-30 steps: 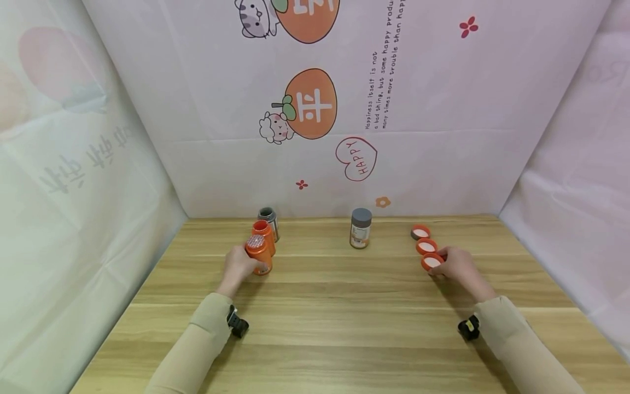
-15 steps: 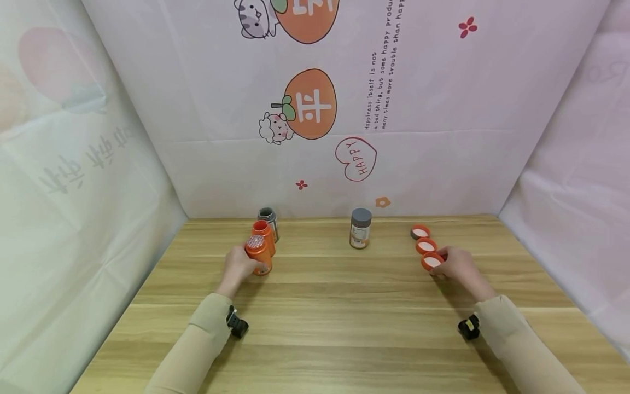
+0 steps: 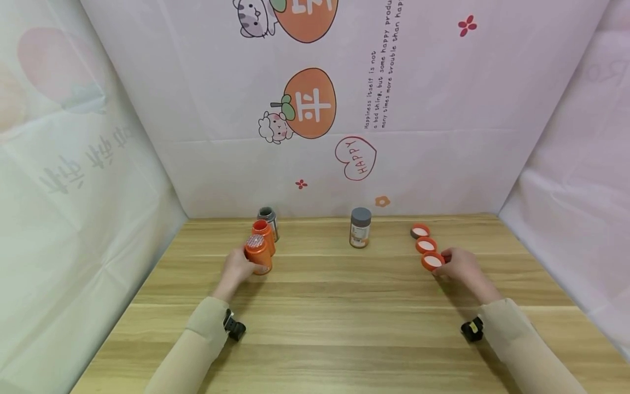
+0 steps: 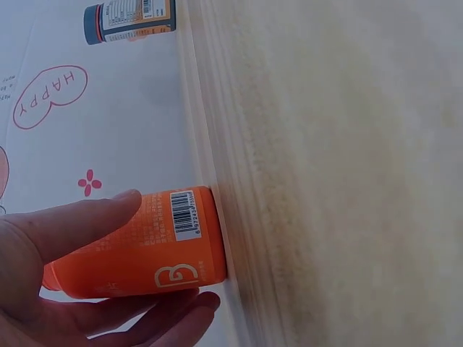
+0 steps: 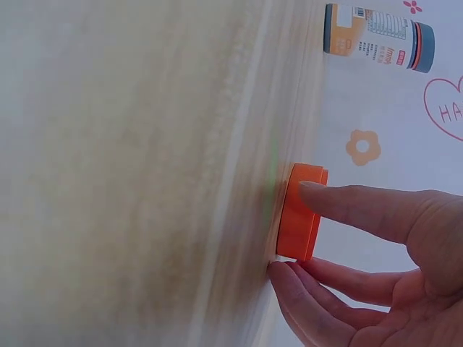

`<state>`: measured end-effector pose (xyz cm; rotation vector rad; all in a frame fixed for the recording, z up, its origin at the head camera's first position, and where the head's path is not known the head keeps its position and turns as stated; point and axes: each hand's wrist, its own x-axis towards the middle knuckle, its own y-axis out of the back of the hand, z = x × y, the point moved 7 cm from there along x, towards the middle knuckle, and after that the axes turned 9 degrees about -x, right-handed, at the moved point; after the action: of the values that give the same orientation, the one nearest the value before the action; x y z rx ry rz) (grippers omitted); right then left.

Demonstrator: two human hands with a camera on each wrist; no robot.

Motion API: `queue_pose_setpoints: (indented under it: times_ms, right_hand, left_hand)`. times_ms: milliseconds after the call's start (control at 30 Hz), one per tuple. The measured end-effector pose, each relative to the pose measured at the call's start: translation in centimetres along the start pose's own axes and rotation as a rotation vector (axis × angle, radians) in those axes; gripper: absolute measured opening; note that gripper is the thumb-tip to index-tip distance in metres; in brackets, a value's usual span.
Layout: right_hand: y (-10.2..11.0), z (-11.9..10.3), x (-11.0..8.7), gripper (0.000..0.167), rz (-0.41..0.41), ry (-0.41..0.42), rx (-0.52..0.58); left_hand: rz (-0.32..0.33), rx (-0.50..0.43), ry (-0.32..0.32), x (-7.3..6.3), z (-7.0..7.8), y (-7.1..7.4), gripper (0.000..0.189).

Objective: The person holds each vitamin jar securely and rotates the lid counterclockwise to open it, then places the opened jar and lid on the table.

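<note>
My left hand [image 3: 235, 269] is around an orange bottle [image 3: 261, 257] standing on the table at the left. In the left wrist view its thumb lies along one side of the bottle [image 4: 145, 253] and the fingers along the other. The bottle's top has a pale patterned surface. On the right, my right hand [image 3: 461, 268] holds the edge of an orange cap [image 3: 433, 261], which lies with its white inside up. The right wrist view shows the thumb overlapping the cap's side [image 5: 298, 217], with fingertips at its opposite edge.
Behind the held bottle stand an open orange bottle [image 3: 264, 235] and an open grey bottle [image 3: 268, 215]. A jar with a grey lid [image 3: 361, 229] stands at the middle back. Two more upturned caps, one orange [image 3: 426, 245] and one grey-rimmed [image 3: 420, 231], line up behind the held cap.
My right hand has shifted slightly to the right at the cap, while the cap stays in place. The left forearm has dipped a little; the bottles have not moved.
</note>
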<state>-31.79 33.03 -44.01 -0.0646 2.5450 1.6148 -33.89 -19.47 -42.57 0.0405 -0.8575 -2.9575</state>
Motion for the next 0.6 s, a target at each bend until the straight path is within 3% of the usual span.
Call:
queue_pose_setpoints:
  times_ms: [300, 600]
  right_hand:
    - [0.2, 0.1, -0.8, 0.067, -0.011, -0.004, -0.021]
    - [0.6, -0.4, -1.8, 0.065, -0.001, 0.03, -0.075]
  left_hand:
    - [-0.024, 0.027, -0.014, -0.8, 0.0, 0.3, 0.062]
    - [-0.046, 0.146, 0.008, -1.9, -0.2, 0.8, 0.051]
